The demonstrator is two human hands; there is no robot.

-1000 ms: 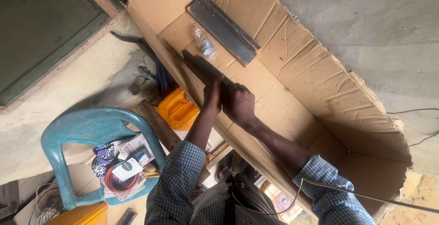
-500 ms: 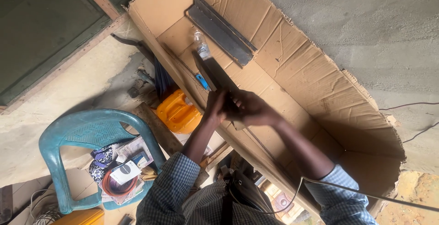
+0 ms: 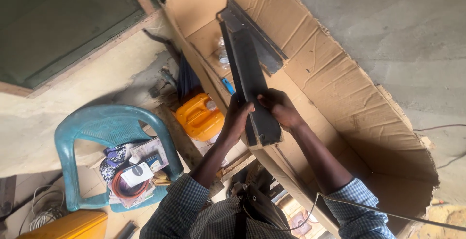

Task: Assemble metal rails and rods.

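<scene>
Both my hands hold a long dark metal angle bar (image 3: 248, 74) lifted over a flattened cardboard sheet (image 3: 340, 88). My left hand (image 3: 237, 118) grips its left edge near the lower end. My right hand (image 3: 279, 107) grips the right edge at about the same height. The bar's far end points toward a second dark metal bar (image 3: 262, 42) lying on the cardboard. A clear plastic bottle (image 3: 222, 54) and a small blue object (image 3: 228, 85) lie on the cardboard beside the held bar.
A teal plastic chair (image 3: 97, 132) at lower left carries packets and a coil of orange cable (image 3: 127, 186). An orange jerrycan (image 3: 198, 116) stands by the cardboard's edge. White wire (image 3: 41, 214) lies on the floor. Concrete floor (image 3: 398, 35) lies right.
The bar has been raised and swung up toward me, now held nearly upright in view. Both hands shifted to grip its lower end on either side.
</scene>
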